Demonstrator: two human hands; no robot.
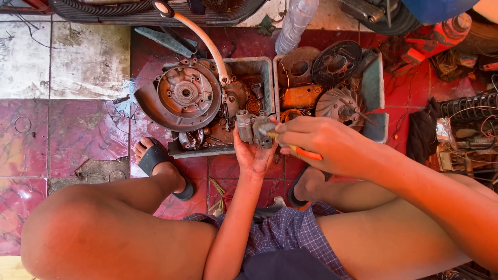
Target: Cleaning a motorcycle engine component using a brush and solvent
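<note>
Parts-filled trays [267, 65] just beyond hands

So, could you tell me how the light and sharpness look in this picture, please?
Head view: warm, reddish daylight, bright on the white floor tiles at upper left; the left hand, the small metal engine part and the right hand are sharp, with no motion blur; soft shadow under the legs; wide-angle bending at the edges.

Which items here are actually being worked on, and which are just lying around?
In hand:
- small metal carburettor-like part, left hand
- orange-handled tool, right hand

Lying about:
- round engine cover
- finned flywheel
- plastic bottle
- two grey trays
</note>
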